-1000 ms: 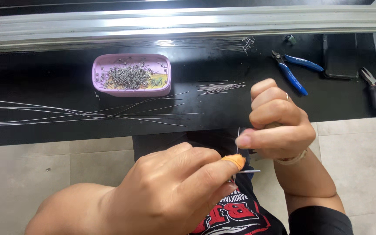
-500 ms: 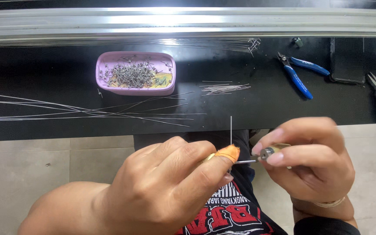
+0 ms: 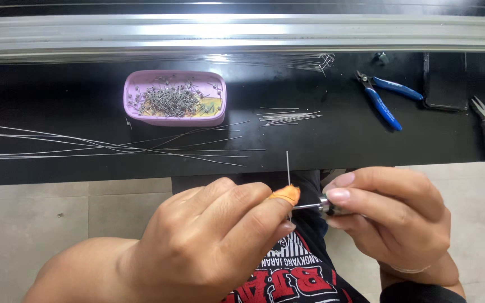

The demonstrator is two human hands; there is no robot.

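Light: bright, even, cast from overhead.
Glare: strong along the metal rail (image 3: pixel 242 33).
Focus: sharp; shadows soft.

We see a small workshop: a black workbench (image 3: pixel 366 140) with blue pliers (image 3: pixel 381 101), cut wires (image 3: pixel 102 145) and a pink tray (image 3: pixel 175 98) of pins.

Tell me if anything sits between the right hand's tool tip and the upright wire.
Nothing visible does. The small metal tool in the right hand points straight at the thin wire, pinched by the left hand.

Bench edge between long wires (image 3: pixel 102 147) and blue pliers (image 3: pixel 383 101) lies open.
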